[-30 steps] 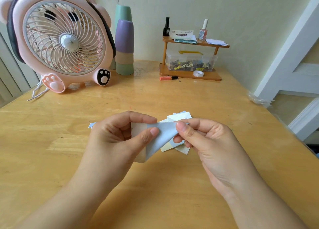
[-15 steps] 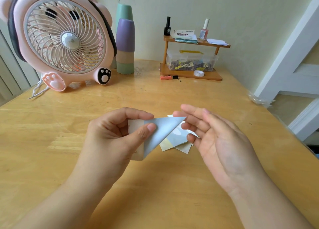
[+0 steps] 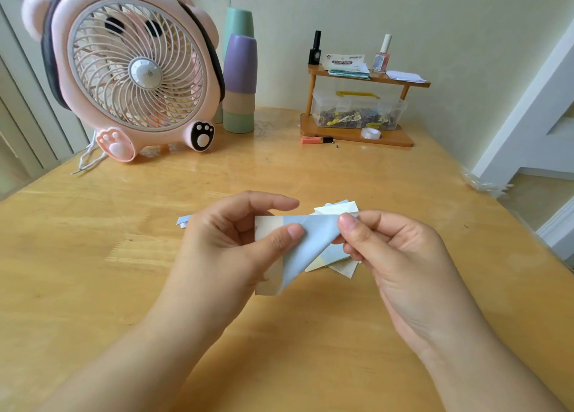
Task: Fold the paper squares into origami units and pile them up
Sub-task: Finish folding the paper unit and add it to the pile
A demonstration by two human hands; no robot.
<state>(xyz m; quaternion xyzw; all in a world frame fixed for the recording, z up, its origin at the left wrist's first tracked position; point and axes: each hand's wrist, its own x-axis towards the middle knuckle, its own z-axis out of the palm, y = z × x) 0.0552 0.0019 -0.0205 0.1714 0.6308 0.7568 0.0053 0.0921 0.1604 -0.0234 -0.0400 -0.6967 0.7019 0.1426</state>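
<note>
Paper fills both hands: a half-folded blue and cream unit [image 3: 292, 250] is held up above the wooden table [image 3: 93, 256], roughly midway between the wrists. The left hand [image 3: 226, 244] grips its cream end, thumb pressed on the front face and fingers curled behind. The right hand [image 3: 394, 253] pinches the blue flap's tip between thumb and forefinger, drawing it out to the right, with its other fingers curled beneath.

Directly behind the held piece, resting on the table, lies a small pile of folded units [image 3: 338, 234] in cream and pale blue. A sliver of blue paper [image 3: 182, 220] peeks out past the left knuckles; it may be another sheet or another finished unit, but too little shows to say.

My judgement is that a diagonal flap is being set. The risk lies in working in mid-air: with no surface behind the crease, the right pinch could pull the tip off line and leave a skewed fold, or tug the paper out from under the left thumb. The pink fan [image 3: 136, 73] faces this way; if it is running, its draught could scatter the loose pile.
</note>
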